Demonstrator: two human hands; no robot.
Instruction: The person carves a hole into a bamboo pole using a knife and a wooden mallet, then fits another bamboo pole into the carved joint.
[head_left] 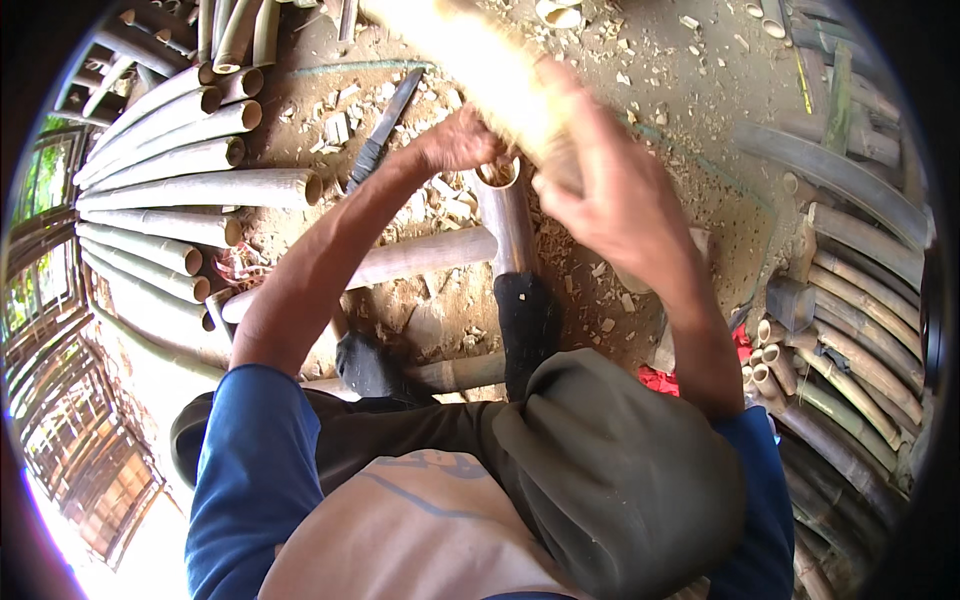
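Note:
My right hand [615, 190] is wrapped round the near end of a long, pale club-like piece [480, 65], probably wood, blurred and washed out by glare. The piece slants up and away to the left, past the top of the view. My left hand [465, 140] is closed at the open mouth of a bamboo tube [512, 225]. What its fingers hold there is hidden. The tube points away from me, beside my dark-covered foot, and meets another bamboo pole [420, 257] lying crosswise. Left of my left hand lies a knife [388, 125] with a dark wrapped handle.
Cut bamboo poles [200, 190] are stacked at the left, with more bamboo [860, 310] piled at the right. Pale chips [337, 128] litter the dirt floor. Red cloth [658, 380] shows beside my right knee. A thin greenish line [345, 67] crosses the ground.

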